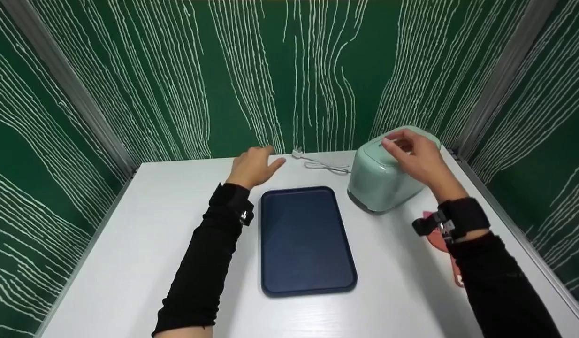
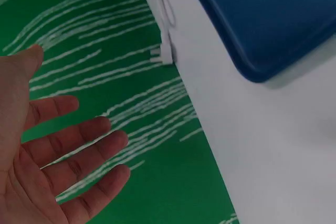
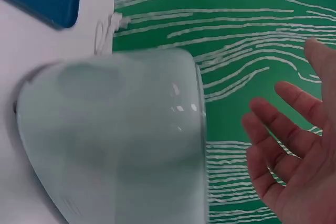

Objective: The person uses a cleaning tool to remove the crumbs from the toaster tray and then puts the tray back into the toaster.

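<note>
A mint-green toaster (image 1: 383, 173), its lid-like top closed, stands at the back right of the white table. Above its top is my right hand (image 1: 418, 157), fingers loosely bent; the right wrist view shows this hand (image 3: 294, 145) apart from the toaster (image 3: 115, 135), holding nothing. My left hand (image 1: 253, 166) hovers near the table's back edge, behind the tray's far left corner. In the left wrist view the left hand (image 2: 68, 156) has its fingers spread and nothing in them. A dark blue tray (image 1: 306, 239) lies flat between my forearms.
A white plug (image 1: 297, 153) with a bundled cord (image 1: 324, 165) lies at the table's back edge beside the toaster. Partly under my right forearm lies a reddish-orange object (image 1: 438, 240) with a handle-like end. Green walls with white lines enclose the table (image 1: 144, 225).
</note>
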### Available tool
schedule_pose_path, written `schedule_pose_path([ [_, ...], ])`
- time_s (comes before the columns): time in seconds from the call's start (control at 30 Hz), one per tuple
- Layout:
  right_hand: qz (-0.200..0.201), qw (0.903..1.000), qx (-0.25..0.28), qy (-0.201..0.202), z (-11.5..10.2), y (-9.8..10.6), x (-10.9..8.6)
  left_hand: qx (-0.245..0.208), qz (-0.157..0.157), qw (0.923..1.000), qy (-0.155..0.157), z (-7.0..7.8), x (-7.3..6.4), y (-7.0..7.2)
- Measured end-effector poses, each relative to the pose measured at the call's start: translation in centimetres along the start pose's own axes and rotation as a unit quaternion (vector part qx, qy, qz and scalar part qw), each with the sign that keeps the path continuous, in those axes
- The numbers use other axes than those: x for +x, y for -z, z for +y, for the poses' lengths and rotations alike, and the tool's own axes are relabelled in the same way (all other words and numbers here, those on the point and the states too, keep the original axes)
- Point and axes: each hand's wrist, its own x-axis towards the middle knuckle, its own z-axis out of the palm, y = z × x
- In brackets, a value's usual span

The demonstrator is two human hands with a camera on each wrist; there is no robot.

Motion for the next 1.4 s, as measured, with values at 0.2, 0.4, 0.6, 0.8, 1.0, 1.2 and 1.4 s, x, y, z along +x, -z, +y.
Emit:
schedule_pose_path([
  [0.2,0.029,0.9918,0.124,-0.009,1.3,-4.8,-3.5,-0.016,0.009,0.9978,-0.064,3.3,0.0,-1.5],
  [0.4,-0.004,0.9733,0.215,-0.079,3.3,-10.0,-6.6,-0.021,0.011,0.9937,-0.110,7.2,0.5,-2.2],
  [0.6,-0.018,0.9321,0.314,-0.179,5.6,-12.3,-7.7,-0.025,0.011,0.9906,-0.134,11.4,1.2,-3.0],
  [0.8,-0.070,0.8748,0.412,-0.246,7.0,-13.7,-7.8,-0.026,0.011,0.9891,-0.145,14.6,2.1,-4.1],
  [1.0,-0.058,0.7655,0.554,-0.322,7.0,-15.4,-7.2,-0.039,0.008,0.9916,-0.123,16.5,2.7,-5.3],
  [1.2,0.026,0.6511,0.686,-0.324,6.3,-16.9,-6.2,-0.080,0.030,0.9943,-0.065,17.7,3.4,-6.5],
  [1.4,0.108,0.5801,0.752,-0.293,6.0,-17.9,-6.0,-0.129,0.019,0.9915,0.006,18.9,4.1,-7.6],
])
